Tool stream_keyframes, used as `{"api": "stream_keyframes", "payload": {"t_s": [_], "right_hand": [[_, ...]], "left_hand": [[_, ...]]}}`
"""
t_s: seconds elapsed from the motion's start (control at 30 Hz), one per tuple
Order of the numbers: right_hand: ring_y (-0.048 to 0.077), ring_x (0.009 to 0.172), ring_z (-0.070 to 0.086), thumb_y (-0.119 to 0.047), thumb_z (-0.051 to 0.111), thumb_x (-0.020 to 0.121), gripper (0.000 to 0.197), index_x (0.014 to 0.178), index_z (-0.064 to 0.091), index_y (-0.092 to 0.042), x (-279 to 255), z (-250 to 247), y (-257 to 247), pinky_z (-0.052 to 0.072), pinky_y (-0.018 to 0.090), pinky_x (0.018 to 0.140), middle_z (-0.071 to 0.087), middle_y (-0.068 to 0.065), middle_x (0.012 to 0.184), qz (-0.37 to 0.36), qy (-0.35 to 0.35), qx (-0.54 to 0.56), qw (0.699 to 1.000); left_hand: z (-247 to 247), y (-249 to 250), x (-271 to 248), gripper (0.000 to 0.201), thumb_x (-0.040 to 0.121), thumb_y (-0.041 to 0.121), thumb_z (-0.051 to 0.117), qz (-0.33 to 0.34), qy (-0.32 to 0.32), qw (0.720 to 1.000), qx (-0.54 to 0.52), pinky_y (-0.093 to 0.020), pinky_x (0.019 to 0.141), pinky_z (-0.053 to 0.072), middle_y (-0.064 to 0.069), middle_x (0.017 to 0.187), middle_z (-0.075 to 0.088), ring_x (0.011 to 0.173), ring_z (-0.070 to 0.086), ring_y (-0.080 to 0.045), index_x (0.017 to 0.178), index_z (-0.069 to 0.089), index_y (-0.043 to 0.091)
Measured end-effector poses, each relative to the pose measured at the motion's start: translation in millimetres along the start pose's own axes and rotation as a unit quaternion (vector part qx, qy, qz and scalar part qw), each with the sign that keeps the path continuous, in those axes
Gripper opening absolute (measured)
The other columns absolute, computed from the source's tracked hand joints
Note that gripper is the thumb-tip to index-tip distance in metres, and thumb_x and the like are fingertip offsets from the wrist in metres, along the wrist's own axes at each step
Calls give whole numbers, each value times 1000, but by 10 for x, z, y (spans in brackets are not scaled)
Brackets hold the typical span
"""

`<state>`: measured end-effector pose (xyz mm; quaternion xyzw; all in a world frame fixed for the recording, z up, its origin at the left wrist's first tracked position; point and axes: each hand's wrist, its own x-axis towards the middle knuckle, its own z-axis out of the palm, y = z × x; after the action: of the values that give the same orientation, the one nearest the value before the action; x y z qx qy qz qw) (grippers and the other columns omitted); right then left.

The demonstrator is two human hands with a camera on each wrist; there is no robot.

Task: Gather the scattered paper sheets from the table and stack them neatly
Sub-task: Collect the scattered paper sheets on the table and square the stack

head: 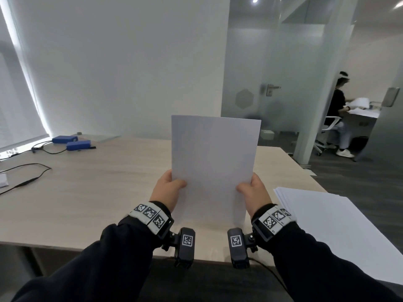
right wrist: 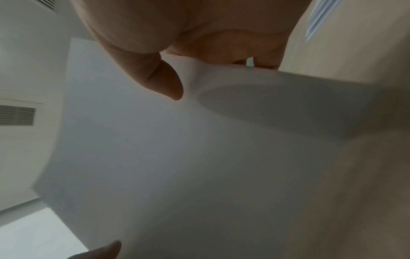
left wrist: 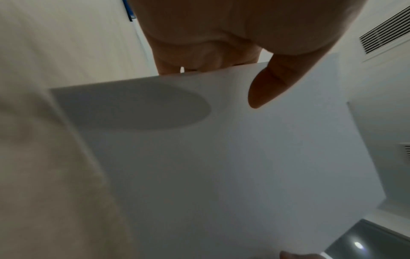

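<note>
Closest to the lens are your two black sleeves coming in from the bottom corners of the head view, each with a tagged wrist camera strapped on. Just past them, your left hand [head: 166,188] and right hand [head: 253,189] are both grasping the same bundle of white sheets [head: 214,162], one hand on each long side edge near the bottom. In both wrist views a thumb lies flat across the near face of the paper and the fingers go behind it, so that's a pinch grip on either side, not a loose touch.

The sheets stand upright in the middle of the frame, long axis running up and down, top edge pointing at the wall and the face turned toward you. The bottom edge sits low over the light wood table [head: 98,192], right by its near edge; you can't really tell if it touches the top. The edges look squared up.

At the right of the frame a second pile of paper [head: 331,227] lies flat on the table's right corner, slightly fanned at its far end. In the upper left of the table are two blue boxes [head: 72,142] with black cables [head: 32,177]. Far right, through an open doorway, a seated person [head: 338,110] is handling paper at another desk.
</note>
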<state>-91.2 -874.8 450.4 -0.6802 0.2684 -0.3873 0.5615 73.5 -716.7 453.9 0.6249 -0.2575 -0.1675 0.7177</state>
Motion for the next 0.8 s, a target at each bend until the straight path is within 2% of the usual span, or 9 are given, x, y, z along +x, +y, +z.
{"api": "stream_keyframes", "payload": {"t_s": [0.1,0.17,0.23,0.3,0.37,0.47,0.57,0.7,0.8], "right_hand": [[25,94,67,-2,52,82,31,104,64,-18,-90,-39,222,53,35,78,72,5,99,48,-28,-66,996],[27,93,69,0,51,84,29,100,64,-20,-103,-67,338,57,41,83,73,4,97,87,-36,-83,992],[26,92,69,0,50,86,28,101,65,-18,-116,-118,330,56,35,78,72,2,95,86,-36,-100,991],[27,91,68,-1,49,86,27,103,64,-15,-116,-215,267,53,32,72,72,5,96,63,-19,-111,992],[27,88,68,-2,50,87,25,104,62,-15,-123,-371,176,53,34,74,71,8,99,43,8,-106,993],[12,88,64,-4,51,91,30,114,58,-21,-160,-699,84,51,29,74,68,-1,107,43,43,-98,993],[2,91,60,-4,51,91,34,119,59,-22,-220,-1151,57,44,17,70,65,-8,109,35,86,-122,988],[14,106,56,-5,53,91,38,126,62,-17,-354,-1839,83,38,24,84,62,-5,115,67,143,-196,968],[21,103,59,-6,56,89,38,125,65,-16,-473,-2342,186,41,27,81,66,3,116,109,176,-241,948]], "left_hand": [[-53,-207,-130,27,66,5,60,-44,-20,997,56,-35,75,50,-3,84,74,88,66,-31,89,70,16],[-55,-313,-199,24,85,-2,57,-67,-23,994,88,-33,76,48,-3,88,73,89,66,-29,88,70,19],[-27,-342,-230,25,91,2,54,-74,-28,990,116,-34,80,50,-5,93,74,92,68,-29,92,70,21],[59,-288,-214,22,89,7,53,-66,-40,986,146,-42,85,55,-6,96,75,92,70,-30,96,69,21],[211,-178,-213,23,84,9,53,-50,-45,983,169,-47,86,57,-6,96,75,90,70,-30,98,67,21],[551,-74,-237,35,69,18,51,-46,-68,982,167,-50,88,57,-5,100,73,91,70,-30,102,62,23],[1002,-92,-341,37,77,14,50,-61,-119,974,185,-50,90,55,-7,106,68,96,66,-32,114,54,19],[1665,-234,-545,36,83,6,53,-74,-197,953,217,-42,83,55,-6,104,67,93,65,-28,118,51,14],[2091,-321,-715,38,84,3,56,-69,-258,934,236,-30,72,50,3,100,66,87,63,-16,119,53,17]]}}
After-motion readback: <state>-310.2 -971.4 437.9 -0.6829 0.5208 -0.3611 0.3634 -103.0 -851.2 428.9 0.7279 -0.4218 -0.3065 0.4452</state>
